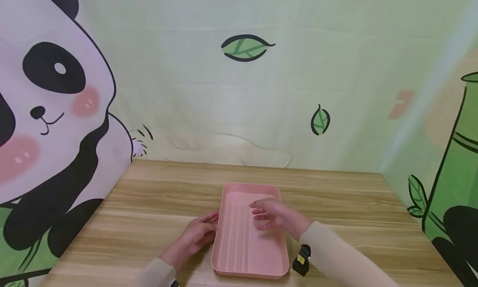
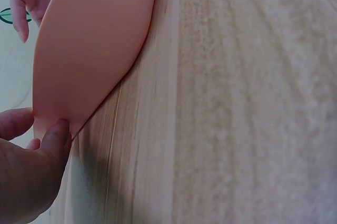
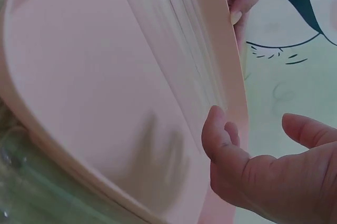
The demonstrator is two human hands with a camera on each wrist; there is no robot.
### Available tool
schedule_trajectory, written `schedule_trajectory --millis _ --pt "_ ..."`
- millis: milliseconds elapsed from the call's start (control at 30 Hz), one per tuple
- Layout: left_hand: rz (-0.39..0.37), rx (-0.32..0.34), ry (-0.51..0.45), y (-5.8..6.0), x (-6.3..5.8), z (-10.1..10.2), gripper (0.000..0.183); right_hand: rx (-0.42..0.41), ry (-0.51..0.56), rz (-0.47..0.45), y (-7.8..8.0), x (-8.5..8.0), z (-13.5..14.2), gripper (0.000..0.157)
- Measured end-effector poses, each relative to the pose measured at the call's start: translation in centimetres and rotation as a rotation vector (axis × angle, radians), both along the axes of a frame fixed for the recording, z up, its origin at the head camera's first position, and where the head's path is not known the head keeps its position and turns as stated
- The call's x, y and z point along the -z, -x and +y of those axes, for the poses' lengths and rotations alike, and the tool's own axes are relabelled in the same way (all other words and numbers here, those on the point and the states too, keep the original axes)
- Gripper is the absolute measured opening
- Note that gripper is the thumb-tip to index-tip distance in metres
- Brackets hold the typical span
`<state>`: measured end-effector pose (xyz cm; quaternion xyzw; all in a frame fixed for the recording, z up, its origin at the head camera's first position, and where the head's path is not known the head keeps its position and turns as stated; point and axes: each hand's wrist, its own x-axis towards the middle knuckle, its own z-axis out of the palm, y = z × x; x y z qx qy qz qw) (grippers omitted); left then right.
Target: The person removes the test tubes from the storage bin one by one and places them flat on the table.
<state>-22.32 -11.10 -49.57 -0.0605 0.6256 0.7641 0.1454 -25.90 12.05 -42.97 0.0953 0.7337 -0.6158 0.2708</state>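
Note:
A pink shallow tray (image 1: pixel 267 247) lies lengthwise on the wooden table, with raised ribs along its left half. In the head view my left hand (image 1: pixel 196 235) is at its left side, the fingers touching the outside of the wall. The left wrist view shows the fingers (image 2: pixel 55 137) of that hand against the tray's wall (image 2: pixel 95 39) near a corner. My right hand (image 1: pixel 274 214) hovers over the tray's right half, its fingers loosely bent and holding nothing. In the right wrist view that hand (image 3: pixel 263 174) casts a shadow on the tray floor (image 3: pixel 95 87).
Wood-grain tabletop (image 1: pixel 343 204) surrounds the tray. Behind it hangs a pale green cloth (image 1: pixel 179 71) printed with leaves and a panda (image 1: pixel 56 92). A small black device with a yellow label (image 1: pixel 301 260) is by my right wrist.

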Motion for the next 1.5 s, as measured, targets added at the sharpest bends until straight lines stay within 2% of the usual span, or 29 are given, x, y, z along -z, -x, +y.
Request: schedule_trajectory --millis 533,900,1067,1167,1233,1500 --pt "-0.014 -0.018 0.001 0.0 -0.2 0.1 0.061 0.054 -0.031 -0.033 0.2 1.1 -0.8 0.029" --pt "-0.013 -0.007 -0.002 -0.1 -0.1 0.1 0.061 0.022 -0.060 -0.015 -0.1 1.7 -1.2 0.019" --pt "-0.013 -0.009 0.000 0.0 -0.1 0.2 0.061 0.016 -0.071 -0.013 -0.2 2.0 -1.5 0.005" --pt "-0.012 -0.010 -0.001 0.0 -0.1 0.2 0.061 0.001 -0.078 0.002 -0.2 2.1 -1.6 0.008" --pt "-0.010 -0.007 0.002 0.0 0.0 0.2 0.061 -0.011 -0.085 0.017 -0.3 2.1 -1.7 0.002" --pt "-0.006 -0.009 0.009 -0.1 -0.2 0.2 0.061 -0.010 -0.137 0.052 -0.8 2.3 -2.6 0.037"
